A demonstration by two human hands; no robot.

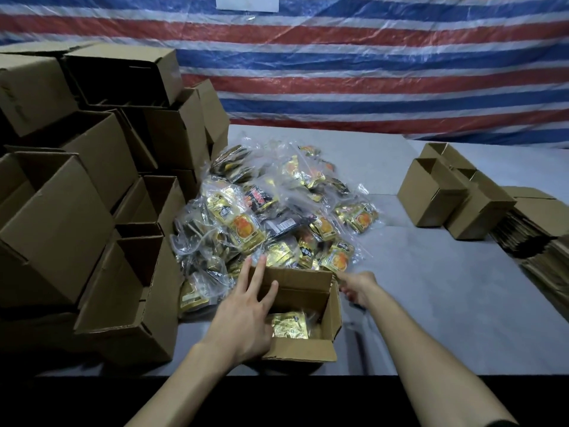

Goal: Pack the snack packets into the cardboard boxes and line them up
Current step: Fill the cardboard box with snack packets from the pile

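Observation:
An open cardboard box stands at the table's front edge with a gold snack packet lying inside. My left hand is spread with straight fingers over the box's left side, its fingertips reaching the far rim. My right hand is at the box's far right corner; its fingers curl against the right wall and the thumb touches the rim, slightly blurred. Just behind the box lies a heap of snack packets in clear bags.
Open empty cardboard boxes are stacked high along the left. Two small boxes stand at the right, with a stack of flattened cartons beside them. The grey table ends at a dark front edge. A striped tarp hangs behind.

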